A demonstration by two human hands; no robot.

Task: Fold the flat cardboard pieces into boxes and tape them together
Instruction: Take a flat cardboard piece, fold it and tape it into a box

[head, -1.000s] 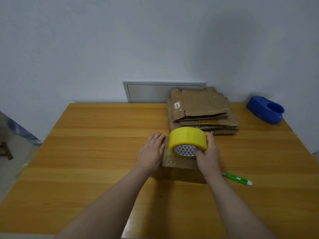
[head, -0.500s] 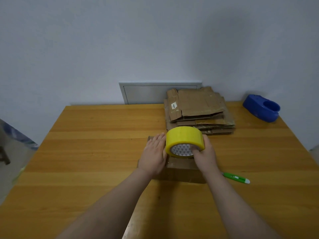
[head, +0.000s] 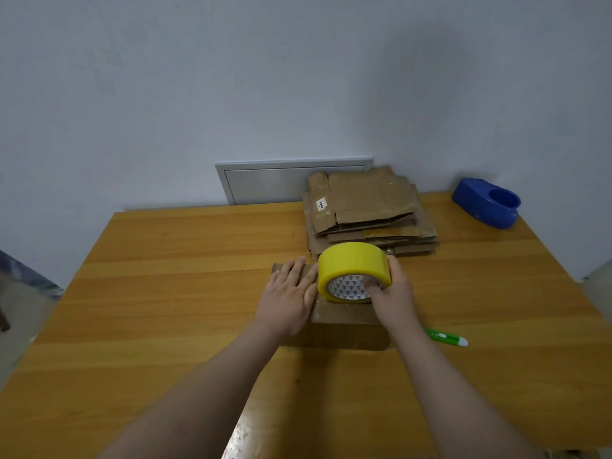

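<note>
A small folded cardboard box (head: 344, 329) sits mid-table, its top mostly covered by my hands. My left hand (head: 289, 298) lies flat on the box's top with fingers straight, pressing it down. My right hand (head: 392, 298) grips a yellow tape roll (head: 352, 265) that stands on edge on the box top, with fingers curled into its core. A shiny strip of tape shows on the box top under the roll. A stack of flat cardboard pieces (head: 367, 210) lies behind the box.
A green and white pen-shaped cutter (head: 445, 337) lies on the wooden table (head: 165, 293) right of the box. A blue tape dispenser (head: 486, 203) sits at the far right corner. A grey wall panel (head: 265, 183) stands behind the table.
The tape roll and my right hand have shifted slightly left over the box. My left hand has stayed flat on the box top beside the roll.
</note>
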